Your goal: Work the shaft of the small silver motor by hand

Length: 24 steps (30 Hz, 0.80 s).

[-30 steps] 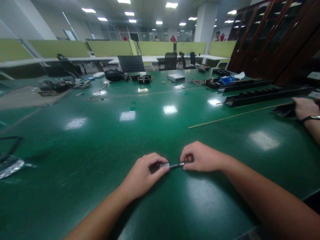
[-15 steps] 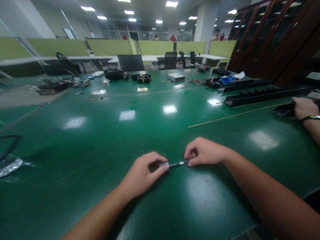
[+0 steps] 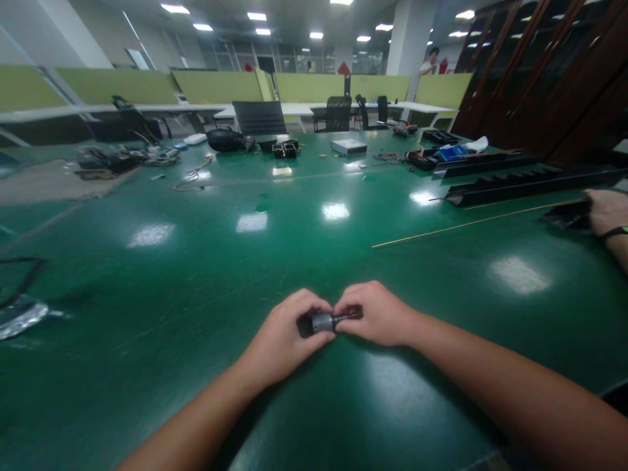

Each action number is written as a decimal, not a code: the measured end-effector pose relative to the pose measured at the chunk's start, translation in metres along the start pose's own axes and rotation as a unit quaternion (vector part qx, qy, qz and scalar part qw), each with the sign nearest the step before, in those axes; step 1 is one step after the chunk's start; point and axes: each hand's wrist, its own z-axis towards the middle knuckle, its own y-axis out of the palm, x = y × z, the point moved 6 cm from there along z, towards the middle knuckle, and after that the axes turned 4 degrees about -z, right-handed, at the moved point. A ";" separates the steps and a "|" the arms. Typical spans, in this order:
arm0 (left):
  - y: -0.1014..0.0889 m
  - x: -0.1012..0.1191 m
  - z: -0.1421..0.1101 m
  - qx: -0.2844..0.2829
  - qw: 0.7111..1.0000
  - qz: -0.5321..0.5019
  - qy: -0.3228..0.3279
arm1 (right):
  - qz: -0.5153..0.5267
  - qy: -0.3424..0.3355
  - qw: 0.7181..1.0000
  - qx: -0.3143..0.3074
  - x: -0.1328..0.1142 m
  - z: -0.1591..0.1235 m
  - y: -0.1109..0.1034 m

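Note:
Low over the green table (image 3: 206,307), a short grey metal cylinder (image 3: 322,322) with a thin dark shaft (image 3: 347,316) lies between both hands. My left hand (image 3: 289,333) is closed around the cylinder, thumb below and fingers above. My right hand (image 3: 375,314) pinches at the shaft, its fingertips right beside the cylinder and close to my left fingertips. The curled right fingers partly cover the shaft, and whether they hold any small part on it is hidden.
A thin yellowish rod (image 3: 441,230) lies to the right, near another person's hand (image 3: 607,210) on a black piece. Long black channels (image 3: 530,186) stretch behind it. A silver box (image 3: 348,146), tools and cables stand along the far side. A foil-like item (image 3: 22,317) lies left.
My right hand first drew away from the shaft's end with a small dark piece, then moved left along the shaft up to the cylinder. More of the cylinder now shows in my left hand.

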 end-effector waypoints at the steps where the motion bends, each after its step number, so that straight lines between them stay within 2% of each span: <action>1: 0.000 -0.001 0.000 0.003 1.000 0.003 -0.007 | 0.000 -0.001 1.000 -0.001 0.000 0.000 0.000; 7: -0.002 -0.006 0.000 0.018 0.999 0.022 -0.032 | 0.002 -0.001 1.000 -0.005 -0.001 -0.001 -0.001; 24: -0.002 -0.005 0.000 0.019 0.999 0.022 -0.014 | 0.010 0.009 1.000 -0.020 0.003 -0.004 -0.005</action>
